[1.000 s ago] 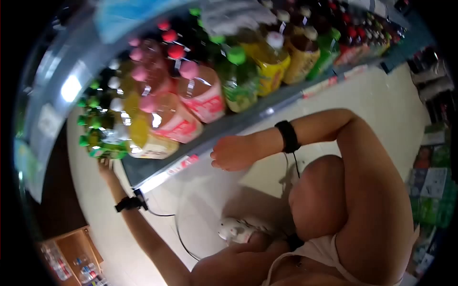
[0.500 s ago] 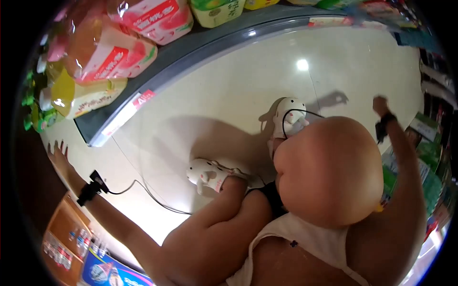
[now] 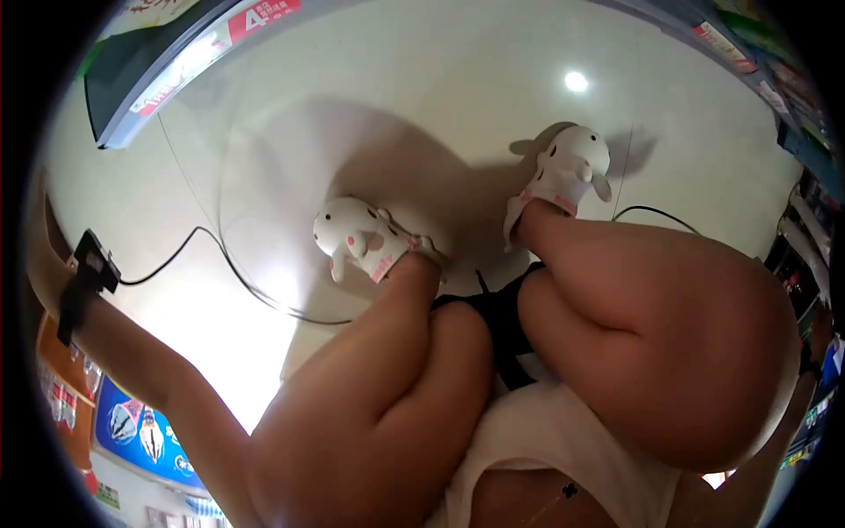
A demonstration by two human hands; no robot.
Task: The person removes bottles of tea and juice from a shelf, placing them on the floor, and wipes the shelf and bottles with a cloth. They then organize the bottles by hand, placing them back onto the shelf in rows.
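Note:
I am crouched low, and my bent knees (image 3: 563,352) fill the middle of the view. On my feet are two white animal-shaped slippers (image 3: 365,236), the other slipper (image 3: 568,163) farther right, both on the pale glossy floor (image 3: 422,79). My left arm stretches to the left edge with a black wrist device (image 3: 84,277) and its cable (image 3: 220,255). Only a sliver of my left hand (image 3: 40,224) shows at that edge. My right hand (image 3: 823,321) is a small dark shape at the far right edge, beside stocked shelves. What either hand holds is hidden.
A shelf base with a red-and-white price strip (image 3: 202,40) runs along the top left. Shelves of goods (image 3: 792,97) line the right edge. A blue poster (image 3: 141,436) and a wooden unit (image 3: 62,370) stand at lower left.
The view has tilted further down: the bottles on the shelf have left the frame and my knees and slippers now fill it. My right arm has swung out to the far right edge.

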